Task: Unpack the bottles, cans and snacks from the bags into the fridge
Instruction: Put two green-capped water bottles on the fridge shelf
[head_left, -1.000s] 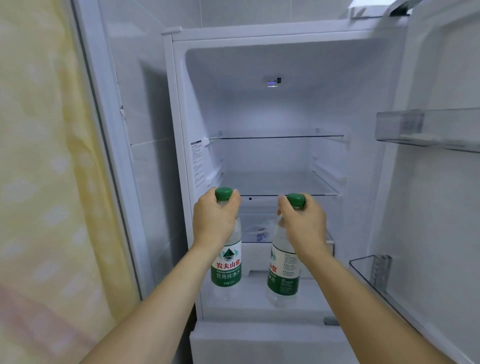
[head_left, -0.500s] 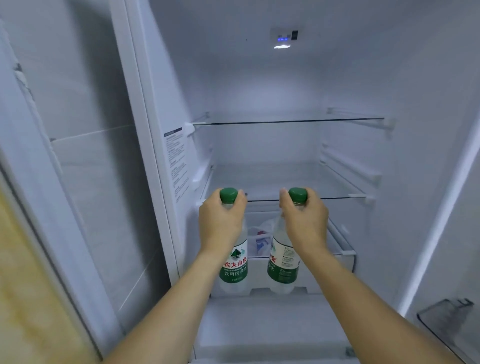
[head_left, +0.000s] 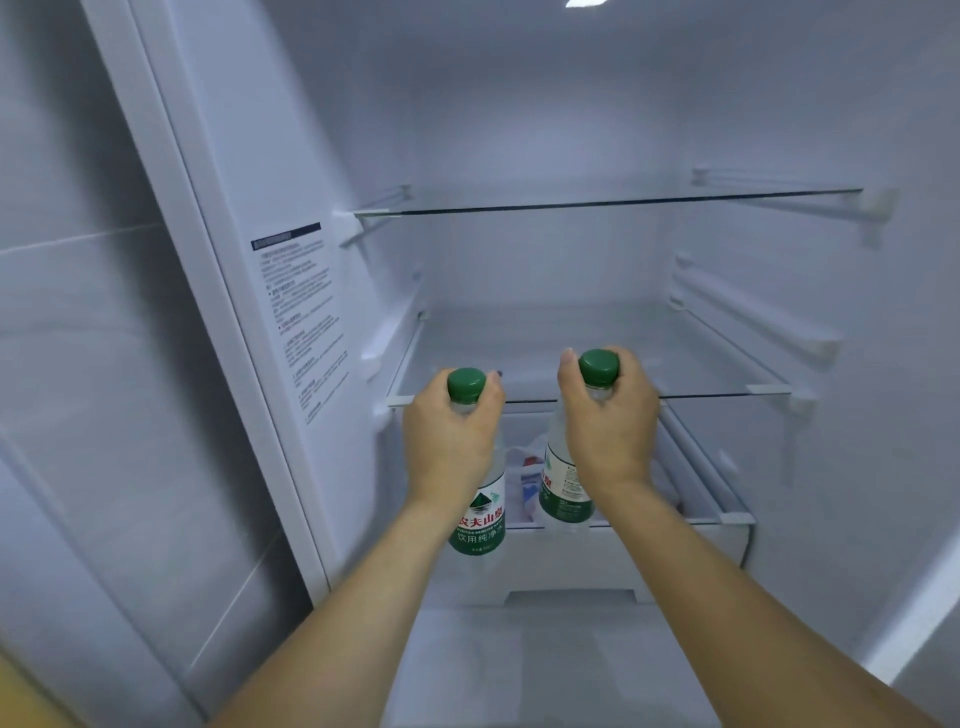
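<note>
Since before: we have leaned closer to the fridge (head_left: 244, 322); our hands and both bottles have come forward and now sit level with the front edge of the lower glass shelf (head_left: 727, 396)
Left hand (head_left: 451, 441): our fingers are wrapped round the neck of the left bottle (head_left: 480, 514), just under its green cap (head_left: 466, 383); the forearm reaches up from the bottom of the view
Right hand (head_left: 610, 421): clamped on the neck of the right bottle (head_left: 563, 486), thumb raised beside its green cap (head_left: 599, 366); this hand sits a little higher than our left
Bottles: both clear, with green and white labels, hanging upright below our fists, near each other but apart; their bodies show in front of the drawer (head_left: 691, 540) under the lower shelf
Drawer: something white with red and blue marks lies inside, too blurred for us to tell what
Upper glass shelf (head_left: 623, 202): well above our hands
Left inner wall: a printed sticker (head_left: 298, 312), text unreadable
</note>
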